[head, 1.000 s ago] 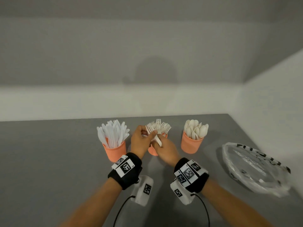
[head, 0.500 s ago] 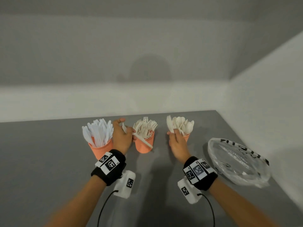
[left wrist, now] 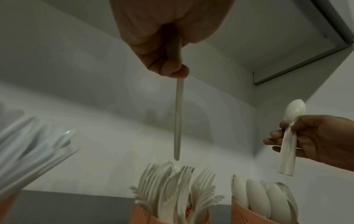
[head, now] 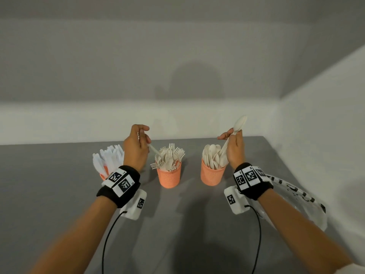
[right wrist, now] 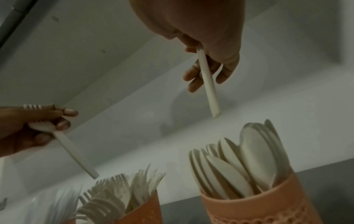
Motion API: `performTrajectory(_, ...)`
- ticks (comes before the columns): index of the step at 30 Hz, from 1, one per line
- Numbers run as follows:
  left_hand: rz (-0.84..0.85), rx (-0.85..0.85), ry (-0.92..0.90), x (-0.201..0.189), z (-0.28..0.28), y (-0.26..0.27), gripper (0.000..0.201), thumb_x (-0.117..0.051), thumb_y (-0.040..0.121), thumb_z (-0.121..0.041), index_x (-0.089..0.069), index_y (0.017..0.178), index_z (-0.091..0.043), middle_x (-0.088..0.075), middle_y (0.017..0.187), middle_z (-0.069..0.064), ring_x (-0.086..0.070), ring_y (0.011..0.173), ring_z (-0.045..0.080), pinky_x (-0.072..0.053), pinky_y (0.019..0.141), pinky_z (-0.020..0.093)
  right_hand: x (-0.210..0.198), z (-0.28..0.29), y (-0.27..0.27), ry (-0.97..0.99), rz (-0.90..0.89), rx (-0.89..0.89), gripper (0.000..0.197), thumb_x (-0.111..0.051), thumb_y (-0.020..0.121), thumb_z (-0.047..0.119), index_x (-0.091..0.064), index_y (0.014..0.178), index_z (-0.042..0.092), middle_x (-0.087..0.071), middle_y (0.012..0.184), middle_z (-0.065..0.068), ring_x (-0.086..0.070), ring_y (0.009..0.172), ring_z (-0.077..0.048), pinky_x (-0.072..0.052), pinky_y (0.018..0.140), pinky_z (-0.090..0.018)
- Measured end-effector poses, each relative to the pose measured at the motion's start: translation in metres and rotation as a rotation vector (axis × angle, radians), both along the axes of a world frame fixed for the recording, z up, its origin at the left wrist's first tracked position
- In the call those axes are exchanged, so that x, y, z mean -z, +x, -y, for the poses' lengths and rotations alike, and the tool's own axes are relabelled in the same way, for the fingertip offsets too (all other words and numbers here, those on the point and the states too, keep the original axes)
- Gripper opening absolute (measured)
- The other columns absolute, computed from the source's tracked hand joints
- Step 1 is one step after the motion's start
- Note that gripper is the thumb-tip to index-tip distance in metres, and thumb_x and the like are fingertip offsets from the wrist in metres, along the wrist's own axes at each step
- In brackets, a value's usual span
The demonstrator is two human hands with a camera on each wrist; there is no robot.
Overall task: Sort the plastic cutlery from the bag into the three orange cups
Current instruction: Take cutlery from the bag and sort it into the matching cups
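Three orange cups stand in a row on the grey table (head: 59,194). The left cup (head: 103,176) holds white knives (head: 108,159) and is partly hidden by my left wrist. Forks fill the middle cup (head: 169,177), spoons the right cup (head: 210,176). My left hand (head: 143,133) pinches a fork (left wrist: 178,121) by its head, the handle pointing down at the forks in the middle cup (left wrist: 145,218). My right hand (head: 230,135) grips a spoon (head: 239,123), bowl up, its handle (right wrist: 207,81) hanging above the spoon cup (right wrist: 258,207).
A crumpled clear plastic bag (head: 296,196) with black print lies on the table at the right, under my right forearm, near the white side wall (head: 325,135). The back wall runs just behind the cups. Cables hang from both wrist cameras.
My hands were together at the middle cup; they have parted and risen. The left one now holds a fork over the fork cup, the right one a spoon over the spoon cup.
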State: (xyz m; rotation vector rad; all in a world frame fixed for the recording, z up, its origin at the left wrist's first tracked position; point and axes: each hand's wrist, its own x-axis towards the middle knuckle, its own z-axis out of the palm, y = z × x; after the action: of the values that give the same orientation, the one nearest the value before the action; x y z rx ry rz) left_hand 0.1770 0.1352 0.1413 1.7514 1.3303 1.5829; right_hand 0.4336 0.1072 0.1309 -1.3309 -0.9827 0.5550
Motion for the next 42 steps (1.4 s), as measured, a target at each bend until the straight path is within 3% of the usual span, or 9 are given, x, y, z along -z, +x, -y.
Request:
performTrajectory(7,-0.140,0.083,0.013,0.007,-0.009,0.027,0.027,-0.033,0.101,-0.019,-0.055,0.101,-0.003,-0.053,0.061,-0.001,-0.049,0.047,0.005,-0.046,0.057,0.033,0.016,-0.013,0.011,-0.105,0.015,-0.065,0.030,-0.026,0.092,-0.002,-0.039,0.081,0.022,-0.058,0.084,0.001,-0.053,0.092,-0.018,-0.037,0.087,-0.028)
performTrajectory(13,-0.338,0.149,-0.015,0.019,-0.024,0.046,0.046,-0.029,0.095,-0.040,-0.056,0.099,-0.003,-0.056,0.064,0.004,-0.051,0.054,0.014,-0.041,0.060,0.029,0.027,-0.017,0.017,-0.188,0.166,-0.128,0.023,-0.027,0.094,0.001,-0.048,0.103,0.007,-0.060,0.105,-0.003,-0.051,0.088,-0.018,-0.038,0.076,-0.021)
performTrajectory(16,-0.472,0.119,-0.039,0.031,-0.033,0.048,0.066,-0.017,0.086,-0.055,-0.057,0.098,-0.005,-0.061,0.065,0.012,-0.054,0.058,0.026,-0.041,0.058,0.032,0.037,-0.020,0.022,-0.233,0.301,-0.141,0.040,-0.026,0.086,0.017,-0.053,0.114,0.005,-0.063,0.111,-0.004,-0.053,0.089,-0.024,-0.040,0.083,-0.031)
performTrajectory(20,-0.717,0.061,0.061,0.048,-0.039,0.049,0.053,-0.022,0.091,-0.040,-0.061,0.087,-0.004,-0.063,0.072,0.012,-0.056,0.067,0.030,-0.039,0.061,0.034,0.054,-0.021,0.026,-0.248,0.573,-0.110,0.047,-0.023,0.077,0.026,-0.056,0.102,0.004,-0.064,0.103,-0.008,-0.057,0.090,-0.029,-0.026,0.087,-0.030)
performTrajectory(25,-0.902,-0.022,0.114,0.057,-0.039,0.053,0.035,-0.034,0.090,-0.027,-0.062,0.078,-0.009,-0.062,0.073,0.007,-0.058,0.065,0.029,-0.043,0.058,0.036,0.059,-0.020,0.033,-0.247,0.628,-0.039,0.047,-0.046,0.074,0.046,-0.060,0.098,0.008,-0.063,0.099,-0.004,-0.056,0.098,-0.025,-0.034,0.093,-0.040)
performTrajectory(29,-0.932,0.028,0.099,0.057,-0.039,0.055,0.038,-0.033,0.090,-0.029,-0.064,0.081,-0.011,-0.063,0.081,0.007,-0.059,0.070,0.029,-0.045,0.062,0.036,0.046,-0.022,0.030,-0.199,0.473,-0.099,0.042,-0.070,0.076,0.020,-0.054,0.113,0.010,-0.063,0.109,-0.002,-0.055,0.099,-0.014,-0.040,0.084,-0.023)
performTrajectory(32,-0.967,0.057,0.037,0.056,-0.036,0.058,0.047,-0.026,0.091,-0.036,-0.066,0.093,-0.011,-0.065,0.096,0.009,-0.061,0.085,0.031,-0.045,0.075,0.040,0.036,-0.022,0.022,-0.093,0.488,-0.151,0.052,-0.064,0.078,0.005,-0.044,0.126,0.009,-0.057,0.125,-0.004,-0.053,0.114,-0.015,-0.035,0.090,-0.018)
performTrajectory(37,-1.032,0.108,-0.140,0.059,-0.034,0.061,0.090,0.004,0.085,-0.066,-0.059,0.119,-0.011,-0.055,0.129,0.015,-0.052,0.118,0.033,-0.036,0.099,0.048,0.029,-0.026,0.014,-0.080,0.825,-0.213,0.048,-0.046,0.085,-0.002,-0.047,0.132,0.007,-0.043,0.142,-0.012,-0.039,0.131,-0.026,-0.026,0.111,-0.033)
performTrajectory(42,-1.087,0.138,-0.315,0.060,-0.028,0.062,0.130,0.031,0.051,-0.082,-0.025,0.145,-0.013,-0.026,0.152,0.011,-0.026,0.139,0.027,-0.018,0.114,0.048,0.038,-0.026,0.021,-0.389,1.092,-0.113,0.073,0.000,0.086,0.039,-0.031,0.143,0.007,-0.025,0.154,-0.010,-0.015,0.145,-0.021,-0.005,0.117,-0.043)
